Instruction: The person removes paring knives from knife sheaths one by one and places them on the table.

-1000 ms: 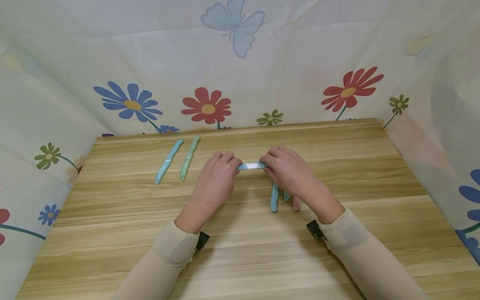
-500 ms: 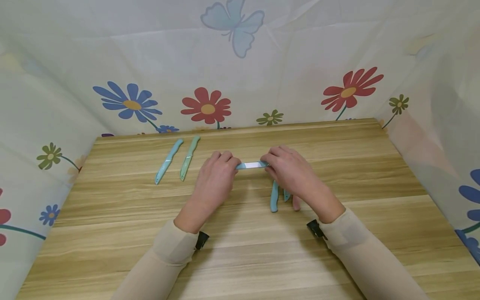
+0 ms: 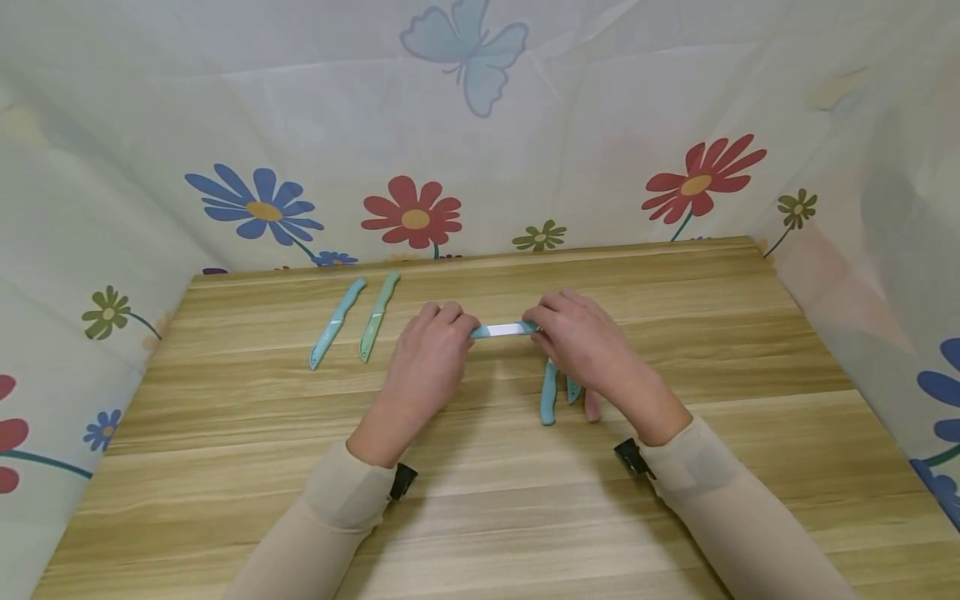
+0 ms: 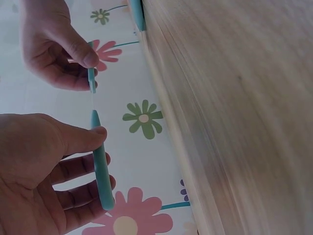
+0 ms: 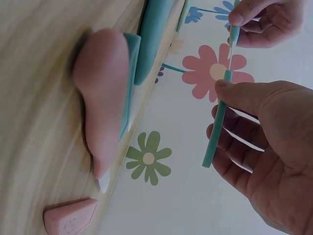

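Near the middle of the table, my left hand [image 3: 431,354] and right hand [image 3: 585,337] hold a small blue knife between them. A white blade [image 3: 505,330] shows in the gap. The left thumb and fingers grip the rounded blue handle [image 4: 101,171], seen edge-on in the left wrist view. Pinched in my right hand is the flat blue sheath [image 5: 218,122], partly drawn off the blade. Below the right hand lie a blue knife handle [image 3: 549,400], a blue sheath tip [image 3: 574,392] and a pink knife handle [image 3: 592,407]. The right forearm and hand hide their far ends.
To the left lie two sheathed knives, one blue [image 3: 337,325] and one green [image 3: 380,317]. A pink sheath [image 5: 71,215] rests near the pink knife in the right wrist view. A flowered curtain [image 3: 585,167] stands behind the wooden table [image 3: 495,517].
Both hands stay almost in place, gripping the handle and sheath. Slightly more of the white blade shows between them. The knives on the table have not moved.
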Demonstrator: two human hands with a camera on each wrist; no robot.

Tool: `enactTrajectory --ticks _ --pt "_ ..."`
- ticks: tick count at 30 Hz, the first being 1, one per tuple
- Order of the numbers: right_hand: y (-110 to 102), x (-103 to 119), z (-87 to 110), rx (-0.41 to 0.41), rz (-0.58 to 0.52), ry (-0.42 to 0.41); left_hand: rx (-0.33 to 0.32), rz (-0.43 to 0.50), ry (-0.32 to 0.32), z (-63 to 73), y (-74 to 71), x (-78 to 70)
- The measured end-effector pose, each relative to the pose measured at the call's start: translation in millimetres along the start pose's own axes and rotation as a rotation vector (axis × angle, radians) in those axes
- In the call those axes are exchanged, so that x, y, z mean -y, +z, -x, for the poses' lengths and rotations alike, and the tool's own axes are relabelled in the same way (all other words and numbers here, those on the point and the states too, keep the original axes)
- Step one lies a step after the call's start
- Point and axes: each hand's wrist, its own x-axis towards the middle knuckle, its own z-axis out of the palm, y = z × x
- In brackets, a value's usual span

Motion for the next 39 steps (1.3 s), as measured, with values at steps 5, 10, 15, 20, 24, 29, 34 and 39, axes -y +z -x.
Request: enactTrajectory --ticks 5,10,15,20,24,29,34,39 --pt "-1.0 0.1 0.3 0.007 0.005 0.008 -0.003 0.002 -0.004 -0.2 0.5 0.6" --pt "-1.5 -0.3 0.9 0.013 0.009 0.013 -0.017 -0.005 0.005 0.0 1.0 1.4" --pt "-1.3 -1.4 1.2 0.016 0.001 0.016 -0.022 -0.002 0.006 0.0 0.4 1.6" --pt "-1.3 -2.9 1.2 0.011 -0.008 0.015 -0.028 -0.004 0.004 -0.7 0.1 1.8" --pt "-2.2 -3.3 1.0 0.007 -0.011 0.013 -0.031 -0.01 0.003 -1.4 -0.5 1.8" --pt "-3.3 -3.0 0.7 0.014 -0.008 0.017 -0.029 -0.002 -0.002 -1.5 -1.2 2.3" --pt "-3.6 -3.3 0.3 0.023 -0.008 0.026 -0.032 0.008 0.0 -1.4 -1.6 3.1" --pt "-4.0 -4.1 -0.2 0.024 -0.008 0.023 -0.034 0.012 0.001 -1.6 -1.6 4.0"
